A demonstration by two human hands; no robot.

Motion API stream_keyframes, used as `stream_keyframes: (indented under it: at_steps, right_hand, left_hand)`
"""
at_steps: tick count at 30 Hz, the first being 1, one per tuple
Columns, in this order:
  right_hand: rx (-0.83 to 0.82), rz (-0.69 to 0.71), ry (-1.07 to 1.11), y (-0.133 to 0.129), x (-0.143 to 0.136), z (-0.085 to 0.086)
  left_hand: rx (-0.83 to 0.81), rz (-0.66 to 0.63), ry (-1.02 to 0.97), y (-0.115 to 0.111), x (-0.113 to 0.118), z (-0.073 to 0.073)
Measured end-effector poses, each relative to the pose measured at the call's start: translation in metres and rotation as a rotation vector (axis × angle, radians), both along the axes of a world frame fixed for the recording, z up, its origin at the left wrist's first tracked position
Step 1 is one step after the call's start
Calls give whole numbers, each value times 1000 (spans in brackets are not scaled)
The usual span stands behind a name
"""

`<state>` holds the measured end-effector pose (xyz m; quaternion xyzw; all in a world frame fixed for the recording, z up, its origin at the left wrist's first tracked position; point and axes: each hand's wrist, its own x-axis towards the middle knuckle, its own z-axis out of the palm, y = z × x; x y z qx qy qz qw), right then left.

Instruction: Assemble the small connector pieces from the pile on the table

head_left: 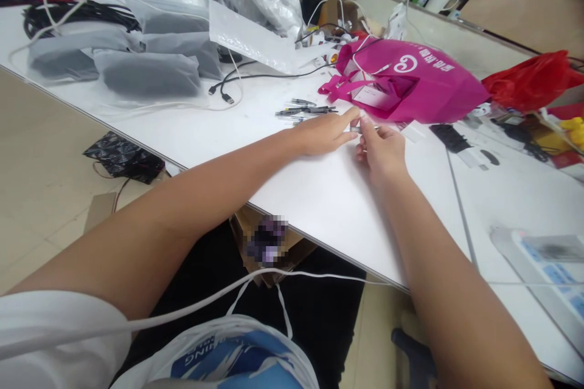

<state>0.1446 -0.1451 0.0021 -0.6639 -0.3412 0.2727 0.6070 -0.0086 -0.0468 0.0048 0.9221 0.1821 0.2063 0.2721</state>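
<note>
My left hand (322, 132) and my right hand (385, 149) meet over the white table. Between their fingertips is a slim grey pen-like piece (354, 129), mostly hidden by the fingers. The right hand pinches it with thumb and curled fingers. The left thumb and index finger close on its other end. Just beyond the left hand lies a loose pile of several pens or pen parts (306, 111), grey, black and clear.
A magenta bag (438, 82) lies beyond my hands, with a red plastic bag (533, 82) to its right. Several frosted pouches (148, 76) and black cables (228, 82) sit at the left. A blue-and-white device (547, 267) stands at the right. A white cable (228, 282) crosses before me.
</note>
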Motion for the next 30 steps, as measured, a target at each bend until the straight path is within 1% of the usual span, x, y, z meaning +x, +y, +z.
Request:
stream_keyframes:
  at_steps: [3,6,9,12,16,18,20,25,28,30]
  right_hand:
    - [38,26,26,0,0,2]
    - [51,74,44,-1,0,3]
    - [15,42,-12,-1,2,0]
    - [-3,16,-40,0,3,-2]
    - [34,94,76,-2,2,3]
    - [32,115,115,-3,2,5]
    - [19,106,113,-4,1,5]
    - [17,90,73,-2,3,0]
    - [17,85,47,-2,2,0]
    - [22,87,49,-2,1,3]
  left_hand:
    - [9,-13,8,-1,0,2]
    - [23,6,27,-1,0,3]
    - [33,26,48,-2,-1,4]
    - [33,16,59,-3,-2,5]
    - [32,23,51,-1,-2,7]
    - [29,38,40,1,-3,6]
    - [16,43,17,3,-3,3]
    - [11,-15,-5,4,0,-5]
    - [-6,-26,-17,4,2,-5]
    - [-27,-27,-41,4,4,-4]
